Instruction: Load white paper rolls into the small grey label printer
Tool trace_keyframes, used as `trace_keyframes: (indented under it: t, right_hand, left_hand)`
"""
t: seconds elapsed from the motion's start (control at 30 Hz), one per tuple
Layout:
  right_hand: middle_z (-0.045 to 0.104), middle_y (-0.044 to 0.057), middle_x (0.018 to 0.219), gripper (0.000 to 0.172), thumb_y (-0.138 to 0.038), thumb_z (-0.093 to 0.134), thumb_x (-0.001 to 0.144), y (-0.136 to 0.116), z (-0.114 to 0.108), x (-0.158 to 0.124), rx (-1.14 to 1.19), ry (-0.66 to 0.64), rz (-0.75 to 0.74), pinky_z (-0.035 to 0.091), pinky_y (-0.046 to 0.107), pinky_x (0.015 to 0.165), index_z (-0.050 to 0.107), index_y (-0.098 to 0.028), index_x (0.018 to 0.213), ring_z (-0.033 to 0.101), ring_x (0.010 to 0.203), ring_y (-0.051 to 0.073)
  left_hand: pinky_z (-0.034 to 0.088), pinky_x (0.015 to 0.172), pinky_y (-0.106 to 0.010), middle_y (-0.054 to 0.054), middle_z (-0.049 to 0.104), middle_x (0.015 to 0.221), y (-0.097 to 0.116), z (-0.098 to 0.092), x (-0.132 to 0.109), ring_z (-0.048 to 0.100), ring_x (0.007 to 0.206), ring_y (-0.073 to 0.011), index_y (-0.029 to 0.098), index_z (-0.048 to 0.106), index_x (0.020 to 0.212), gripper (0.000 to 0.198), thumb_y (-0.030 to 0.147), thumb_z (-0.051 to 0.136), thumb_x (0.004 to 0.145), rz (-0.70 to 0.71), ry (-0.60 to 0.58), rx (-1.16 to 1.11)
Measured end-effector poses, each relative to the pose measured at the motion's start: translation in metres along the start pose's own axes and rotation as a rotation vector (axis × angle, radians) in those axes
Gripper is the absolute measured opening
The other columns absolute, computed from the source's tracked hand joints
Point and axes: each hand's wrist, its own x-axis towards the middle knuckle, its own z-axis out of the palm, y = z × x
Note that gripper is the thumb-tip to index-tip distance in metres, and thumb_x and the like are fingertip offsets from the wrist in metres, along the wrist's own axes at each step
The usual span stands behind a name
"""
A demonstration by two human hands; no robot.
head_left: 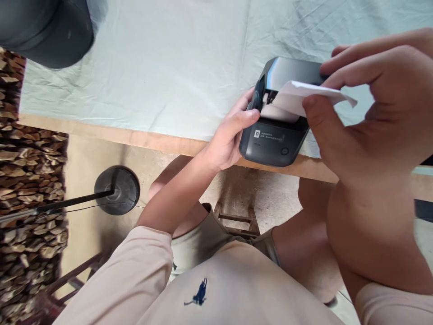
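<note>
A dark grey label printer [267, 140] is held at the table's near edge with its lid raised. My left hand [233, 131] grips its left side, thumb over the rim by the opening. A strip of white paper [294, 97] rises from a roll inside the printer and runs to the right. My right hand [368, 104] pinches this strip between thumb and forefinger, while its other fingers lie near the lid's right side. Much of the roll is hidden by the strip and the printer body.
A pale green cloth [152, 67] covers the table, whose wooden edge [135, 137] shows in front. A dark cylindrical container [50, 34] stands at the upper left. Below are a black round stand base [117, 189], stacked firewood [30, 194] and a wooden stool [237, 221].
</note>
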Motion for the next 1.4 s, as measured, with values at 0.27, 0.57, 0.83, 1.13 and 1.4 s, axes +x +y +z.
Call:
trace_keyframes:
  t: [0.27, 0.57, 0.83, 1.13, 1.4]
  right_hand:
    - [0.064, 0.004, 0.101, 0.013, -0.027, 0.061, 0.078, 0.0, 0.0, 0.0, 0.086, -0.014, -0.019, 0.054, 0.033, 0.094, 0.063, -0.016, 0.085, 0.061, 0.102, 0.014]
    - [0.062, 0.002, 0.097, 0.013, -0.028, 0.05, 0.086, 0.0, -0.006, -0.001, 0.164, -0.113, -0.023, 0.055, 0.037, 0.097, 0.061, -0.021, 0.085, 0.061, 0.101, 0.012]
    - [0.056, 0.008, 0.118, 0.034, -0.027, 0.054, 0.082, -0.002, -0.008, 0.003, 0.021, -0.265, 0.083, 0.05, 0.035, 0.091, 0.056, -0.013, 0.114, 0.054, 0.113, 0.016]
    - [0.054, 0.004, 0.123, 0.032, -0.034, 0.051, 0.087, -0.013, -0.01, 0.004, -0.005, -0.354, 0.027, 0.047, 0.029, 0.099, 0.051, -0.02, 0.115, 0.051, 0.12, 0.012]
    - [0.054, 0.004, 0.122, 0.027, -0.036, 0.052, 0.086, -0.01, -0.009, 0.004, -0.022, -0.324, 0.031, 0.049, 0.036, 0.098, 0.053, -0.022, 0.109, 0.052, 0.12, 0.015]
  left_hand:
    - [0.049, 0.067, -0.02, -0.001, 0.069, 0.101, -0.001, 0.0, 0.0, 0.068, 0.094, -0.0155, 0.022, 0.056, 0.116, 0.033, 0.031, 0.05, 0.085, -0.006, 0.039, 0.026]
    - [0.056, 0.086, -0.029, -0.001, 0.07, 0.097, 0.001, 0.006, -0.003, 0.065, 0.113, -0.0222, 0.026, 0.054, 0.124, 0.045, 0.022, 0.059, 0.079, -0.043, 0.125, 0.056]
    - [0.055, 0.091, -0.031, 0.003, 0.067, 0.089, 0.001, 0.002, -0.009, 0.066, 0.108, -0.0218, 0.027, 0.052, 0.128, 0.064, 0.01, 0.066, 0.068, -0.056, 0.107, 0.18]
    - [0.053, 0.069, -0.024, -0.001, 0.068, 0.102, -0.004, -0.004, -0.005, 0.067, 0.102, -0.0216, 0.027, 0.054, 0.123, 0.05, 0.048, 0.063, 0.078, -0.015, 0.035, 0.229]
    - [0.057, 0.08, -0.025, 0.0, 0.069, 0.099, -0.001, 0.009, -0.007, 0.066, 0.111, -0.0211, 0.023, 0.061, 0.113, 0.032, 0.029, 0.06, 0.081, -0.006, 0.133, 0.116]
